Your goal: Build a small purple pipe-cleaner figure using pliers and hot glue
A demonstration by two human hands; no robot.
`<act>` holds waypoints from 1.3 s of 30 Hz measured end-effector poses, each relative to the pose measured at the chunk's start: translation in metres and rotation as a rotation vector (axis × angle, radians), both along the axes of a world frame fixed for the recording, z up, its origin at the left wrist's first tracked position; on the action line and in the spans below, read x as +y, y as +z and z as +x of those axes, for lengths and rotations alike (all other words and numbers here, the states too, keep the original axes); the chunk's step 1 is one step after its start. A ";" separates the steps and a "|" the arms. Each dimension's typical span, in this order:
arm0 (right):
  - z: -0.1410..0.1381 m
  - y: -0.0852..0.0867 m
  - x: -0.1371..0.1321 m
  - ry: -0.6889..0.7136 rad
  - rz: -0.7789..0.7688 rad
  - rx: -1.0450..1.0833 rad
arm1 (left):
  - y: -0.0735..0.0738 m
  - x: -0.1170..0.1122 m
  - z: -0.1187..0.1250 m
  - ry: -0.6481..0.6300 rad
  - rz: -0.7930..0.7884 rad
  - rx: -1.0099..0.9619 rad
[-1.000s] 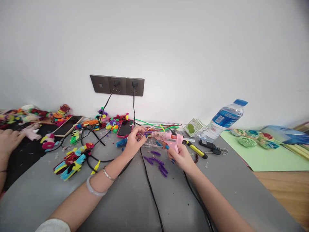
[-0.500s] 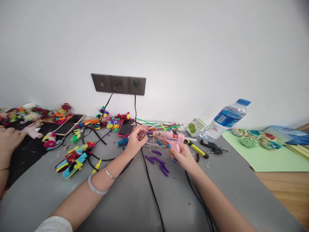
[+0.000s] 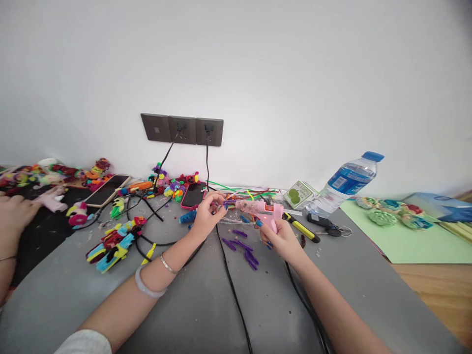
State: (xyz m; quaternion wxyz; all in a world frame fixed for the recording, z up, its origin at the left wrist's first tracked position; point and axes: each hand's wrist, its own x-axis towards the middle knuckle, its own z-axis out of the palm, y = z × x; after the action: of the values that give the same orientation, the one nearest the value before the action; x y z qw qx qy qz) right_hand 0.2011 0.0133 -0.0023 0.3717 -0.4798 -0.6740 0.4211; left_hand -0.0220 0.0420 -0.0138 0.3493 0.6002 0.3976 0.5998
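Head view: right hand grasps a pink glue gun by its handle, fingers wrapped round; gun sits above the grey table, roughly mid-picture, nozzle aimed at the left hand, clear glue stick poking out the back. Left hand has thumb and finger closed on a small purple piece right by the nozzle; can't tell from where I stand if nozzle and piece touch. Loose purple strips lie on the table just below the gun. Yellow-and-black cutter close behind the gun, then keys, green-and-white box, and blue-capped water bottle to the right. Pink-edged phone and blue fuzzy bundle near the left hand. Colourful fuzzy figures further left, beside black cables. Far right, pleated rosettes on green paper. Far left edge, another person's hand next to a second pink gun; grip there unclear. Two plugs in the wall sockets.
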 end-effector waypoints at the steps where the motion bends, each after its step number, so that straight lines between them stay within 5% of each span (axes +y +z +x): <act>1: 0.000 0.000 0.000 0.001 0.001 0.000 | 0.000 0.000 0.000 0.003 0.001 0.005; 39: 0.001 0.015 -0.001 -0.097 -0.003 -0.060 | -0.006 0.003 -0.001 0.020 0.040 -0.083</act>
State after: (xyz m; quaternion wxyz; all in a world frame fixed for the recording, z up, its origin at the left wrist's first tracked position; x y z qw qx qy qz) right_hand 0.2022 0.0124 0.0125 0.3705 -0.5249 -0.6603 0.3889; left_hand -0.0233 0.0450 -0.0194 0.3475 0.5775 0.3766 0.6355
